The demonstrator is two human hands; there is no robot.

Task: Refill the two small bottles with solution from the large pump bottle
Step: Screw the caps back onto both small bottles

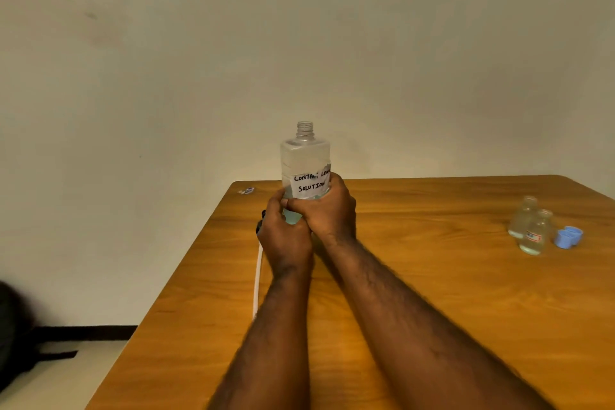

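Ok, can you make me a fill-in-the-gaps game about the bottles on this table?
1. On the large clear plastic bottle, the bottom word on the white label is ___.
2. The left hand and right hand both grip the ___ bottle.
3. The small clear glass bottles on the brown wooden table number ___.
4. The loose plastic caps beside them are coloured ___.

Missing words: SOLUTION, large, two, blue.

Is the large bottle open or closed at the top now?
Open. The large bottle has a bare threaded neck, with nothing screwed on it.
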